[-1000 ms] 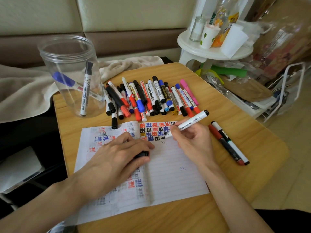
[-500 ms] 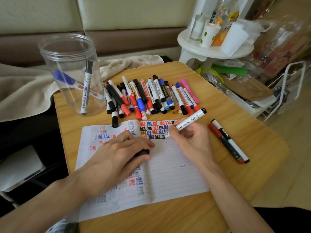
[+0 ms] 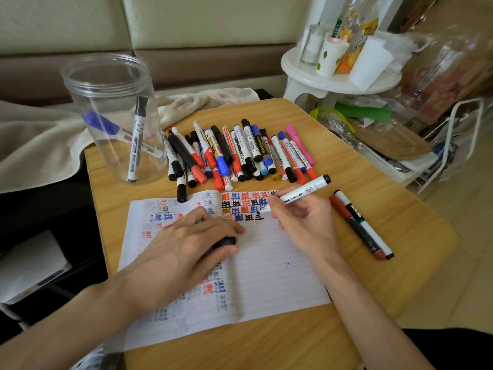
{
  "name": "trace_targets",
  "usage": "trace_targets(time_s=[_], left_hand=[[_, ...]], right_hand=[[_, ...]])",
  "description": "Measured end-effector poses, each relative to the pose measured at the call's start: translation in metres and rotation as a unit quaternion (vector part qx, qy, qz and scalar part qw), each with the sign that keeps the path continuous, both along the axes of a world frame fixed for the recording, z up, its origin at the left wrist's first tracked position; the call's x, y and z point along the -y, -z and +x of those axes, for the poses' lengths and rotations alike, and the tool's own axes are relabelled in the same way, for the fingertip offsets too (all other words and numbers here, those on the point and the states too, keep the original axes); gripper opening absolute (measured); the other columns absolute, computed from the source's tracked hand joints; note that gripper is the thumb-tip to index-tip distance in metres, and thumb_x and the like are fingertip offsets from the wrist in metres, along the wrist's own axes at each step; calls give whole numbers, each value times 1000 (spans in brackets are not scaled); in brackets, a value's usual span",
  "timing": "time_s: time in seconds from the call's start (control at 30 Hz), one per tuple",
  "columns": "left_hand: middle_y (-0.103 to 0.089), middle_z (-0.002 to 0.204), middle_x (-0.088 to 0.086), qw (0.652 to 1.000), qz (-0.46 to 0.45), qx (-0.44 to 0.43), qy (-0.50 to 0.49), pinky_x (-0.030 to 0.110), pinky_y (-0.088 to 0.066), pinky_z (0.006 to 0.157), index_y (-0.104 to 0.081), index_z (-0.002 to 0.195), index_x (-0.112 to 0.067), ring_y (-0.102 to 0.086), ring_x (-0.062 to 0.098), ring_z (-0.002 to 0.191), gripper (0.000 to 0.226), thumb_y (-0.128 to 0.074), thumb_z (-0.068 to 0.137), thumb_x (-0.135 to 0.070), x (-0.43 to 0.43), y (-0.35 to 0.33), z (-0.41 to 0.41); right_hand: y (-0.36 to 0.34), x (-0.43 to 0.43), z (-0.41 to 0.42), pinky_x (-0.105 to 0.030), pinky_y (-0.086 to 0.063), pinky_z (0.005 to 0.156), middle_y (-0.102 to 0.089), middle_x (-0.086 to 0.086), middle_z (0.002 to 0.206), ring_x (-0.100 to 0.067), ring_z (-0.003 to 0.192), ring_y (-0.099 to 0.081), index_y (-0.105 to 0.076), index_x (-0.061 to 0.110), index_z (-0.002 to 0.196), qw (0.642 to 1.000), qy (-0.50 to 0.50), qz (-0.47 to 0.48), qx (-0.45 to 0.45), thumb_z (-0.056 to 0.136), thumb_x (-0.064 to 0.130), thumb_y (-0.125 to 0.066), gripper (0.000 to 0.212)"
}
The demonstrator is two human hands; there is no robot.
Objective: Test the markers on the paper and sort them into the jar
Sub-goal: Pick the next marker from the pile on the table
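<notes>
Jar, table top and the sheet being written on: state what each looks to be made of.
Jar: probably clear, glossy plastic. The markers inside show through its wall and the rim looks threaded, though glass can't be ruled out.
Table: wood or wood-look laminate with a satin finish, light grain lines and rounded corners.
Sheet: thin, matte, lined paper. Faded marks on its left half look like ink bleeding through.

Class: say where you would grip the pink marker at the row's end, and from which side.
Probably mid-barrel, pinched from above and the right. The pink marker lies flat at the row's right edge: bare table on that side, other markers tight against its left.
</notes>
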State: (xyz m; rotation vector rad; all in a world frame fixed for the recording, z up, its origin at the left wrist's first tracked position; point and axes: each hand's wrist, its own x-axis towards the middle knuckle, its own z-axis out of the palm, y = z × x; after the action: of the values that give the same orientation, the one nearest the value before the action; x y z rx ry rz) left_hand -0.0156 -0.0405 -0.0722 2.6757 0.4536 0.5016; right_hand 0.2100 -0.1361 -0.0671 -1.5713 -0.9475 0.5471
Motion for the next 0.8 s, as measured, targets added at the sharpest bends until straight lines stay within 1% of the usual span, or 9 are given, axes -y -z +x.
trace_targets(time_s=[0.07,0.2,0.3,0.37,0.43,0.53,0.6,0.7,0.8], left_hand=[[-51,133,-35,1000,-2,0,1,31,-52,86,-60,122,-36,-50,4,109,33,-37,107,-55,0,0,0],[-52,134,-35,1000,-3,3,3,31,-52,85,-59,121,-37,-50,4,108,30,-38,107,-54,0,0,0],[-52,135,-34,1000,-1,7,4,31,-52,84,-58,118,-38,-49,3,107,27,-39,107,-53,0,1,-1],[-53,134,-34,1000,-2,7,4,31,-52,84,-58,119,-38,-49,4,107,27,-39,107,-53,0,2,0],[-53,134,-33,1000,-2,7,4,32,-52,84,-57,121,-39,-49,5,107,27,-40,107,-53,0,2,0],[-54,135,-31,1000,1,8,8,32,-52,84,-56,121,-39,-50,7,107,25,-40,107,-52,0,2,1],[-54,134,-31,1000,0,8,7,32,-52,84,-58,122,-38,-50,6,107,28,-40,107,-53,0,2,0],[-53,134,-32,1000,2,6,6,31,-52,85,-59,122,-37,-50,6,107,29,-40,107,-53,0,2,0],[-53,134,-32,1000,7,6,6,30,-52,83,-59,122,-37,-50,6,106,29,-39,107,-53,0,2,0]], right_hand=[[1,-1,1,-27,-51,61,-74,8,72,-6,63,-66,-76,16,89,1000,-4,-2,6,93,14,-78,5],[1,-1,0,-28,-51,61,-74,10,71,-5,61,-65,-76,18,87,1000,-5,0,9,93,15,-77,7],[1,-1,0,-32,-53,61,-75,9,71,-6,61,-65,-78,15,88,1000,-6,-2,21,93,16,-77,6],[1,-1,1,-33,-54,61,-75,9,72,-7,62,-65,-78,14,89,1000,-7,-3,25,93,16,-77,5],[2,-1,0,-32,-53,60,-75,10,72,-7,63,-65,-78,15,87,1000,-10,-6,29,94,16,-77,6],[2,-2,1,-27,-52,60,-74,12,72,-5,62,-65,-76,16,87,999,-8,-15,29,93,17,-77,6],[2,-2,1,-28,-52,59,-75,12,72,-6,62,-65,-76,18,87,999,-7,-17,31,93,17,-77,7],[3,-2,1,-30,-53,58,-75,7,72,-9,62,-65,-78,16,85,999,-4,-19,36,93,15,-77,8],[4,-1,0,-25,-51,55,-75,4,70,-9,60,-64,-77,13,83,999,6,-20,29,92,13,-78,8]])
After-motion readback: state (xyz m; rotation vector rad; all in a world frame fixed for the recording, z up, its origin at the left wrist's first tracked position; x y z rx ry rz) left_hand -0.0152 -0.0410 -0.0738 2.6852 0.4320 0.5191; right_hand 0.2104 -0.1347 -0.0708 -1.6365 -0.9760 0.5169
